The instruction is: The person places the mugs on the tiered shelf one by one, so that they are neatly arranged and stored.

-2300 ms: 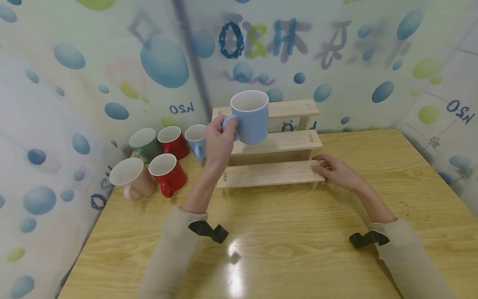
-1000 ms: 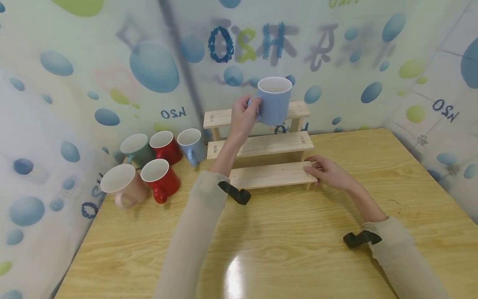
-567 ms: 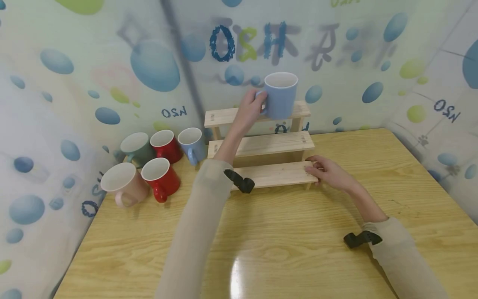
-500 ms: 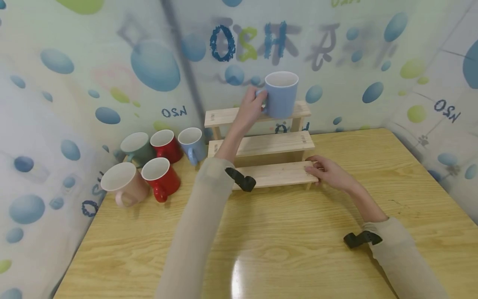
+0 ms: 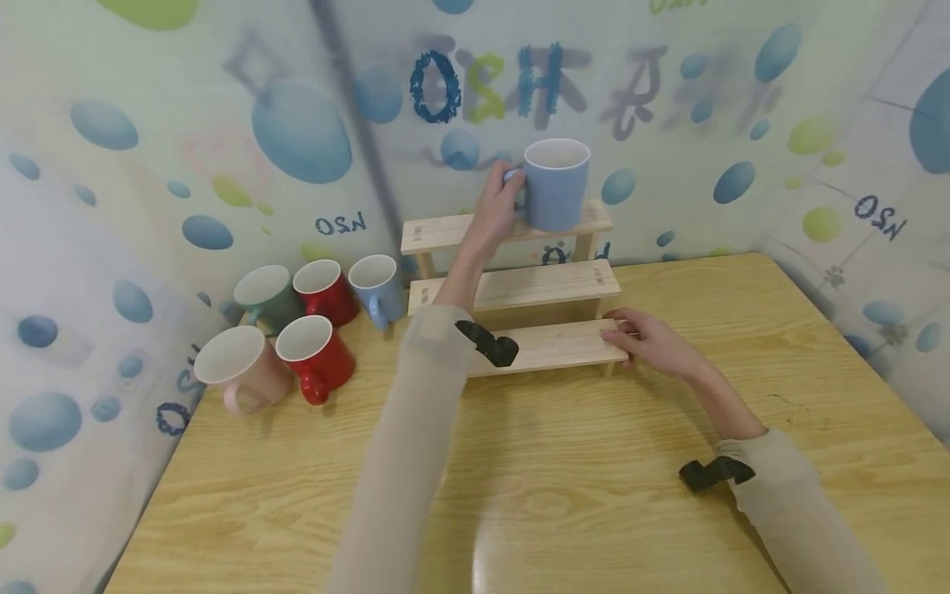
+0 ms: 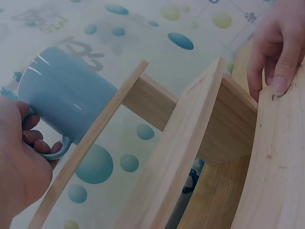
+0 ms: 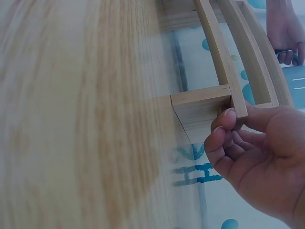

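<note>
A light blue mug (image 5: 557, 186) stands upright at the top tier of a three-step wooden rack (image 5: 542, 285), toward its right end. My left hand (image 5: 496, 210) grips the mug by its handle, fingers curled through it in the left wrist view. In that view the mug's base (image 6: 97, 129) meets the top board's edge. My right hand (image 5: 646, 340) pinches the right end of the lowest board (image 7: 238, 102), thumb on top and fingers beneath.
Left of the rack, on the wooden table (image 5: 594, 495), stand a second light blue mug (image 5: 380, 293), two red mugs (image 5: 319, 356), a green mug (image 5: 269, 301) and a pink mug (image 5: 245, 371). A patterned curtain (image 5: 297, 132) hangs close behind.
My left hand has carried the light blue mug right and back, from in front of the rack to its top tier. My right hand keeps its hold on the lowest board.
</note>
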{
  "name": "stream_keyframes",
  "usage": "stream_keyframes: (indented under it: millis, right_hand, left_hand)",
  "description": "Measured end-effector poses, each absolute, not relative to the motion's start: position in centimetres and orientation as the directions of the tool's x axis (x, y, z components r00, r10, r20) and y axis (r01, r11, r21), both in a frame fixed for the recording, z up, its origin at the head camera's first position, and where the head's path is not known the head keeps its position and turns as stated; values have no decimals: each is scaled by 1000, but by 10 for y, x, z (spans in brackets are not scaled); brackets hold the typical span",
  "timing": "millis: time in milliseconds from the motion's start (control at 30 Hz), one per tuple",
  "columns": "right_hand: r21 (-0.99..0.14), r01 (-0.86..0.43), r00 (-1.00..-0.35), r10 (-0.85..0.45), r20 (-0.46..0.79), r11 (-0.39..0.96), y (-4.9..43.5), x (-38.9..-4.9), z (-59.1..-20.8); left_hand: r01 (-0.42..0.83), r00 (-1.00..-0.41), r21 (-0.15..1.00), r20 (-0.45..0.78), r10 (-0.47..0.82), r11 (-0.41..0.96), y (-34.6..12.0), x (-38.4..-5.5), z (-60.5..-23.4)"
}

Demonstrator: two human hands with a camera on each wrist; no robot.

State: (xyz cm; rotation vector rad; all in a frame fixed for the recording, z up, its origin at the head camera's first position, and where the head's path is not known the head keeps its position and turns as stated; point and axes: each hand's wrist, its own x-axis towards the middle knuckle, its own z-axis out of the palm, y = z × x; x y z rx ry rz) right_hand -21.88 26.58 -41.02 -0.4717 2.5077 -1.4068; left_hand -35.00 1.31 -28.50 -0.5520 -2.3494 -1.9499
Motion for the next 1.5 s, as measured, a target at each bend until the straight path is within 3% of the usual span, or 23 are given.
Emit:
stream_keyframes:
  millis: [233,467,933,1500]
  right_hand:
    - [-859,-158,-923,-383,-47,486,264,-220,-411]
    - [-866,-151,-923,-381,-49,477,261,-220,-411]
    - [-866,-145,-923,-380,-55,478,259,-219,-409]
    - [-884,-117,-926,-372,-68,452,263,-217,-407]
  left_hand:
    - [275,-939,950,233,251,147,17,-356,-285]
    - [324,-925,938,287,250,119,18,-358,-288]
    - [288,-946,956,276,170,51,14,-353,-289]
    - [338,-938,941,337,86,-1,-9,-327,-297]
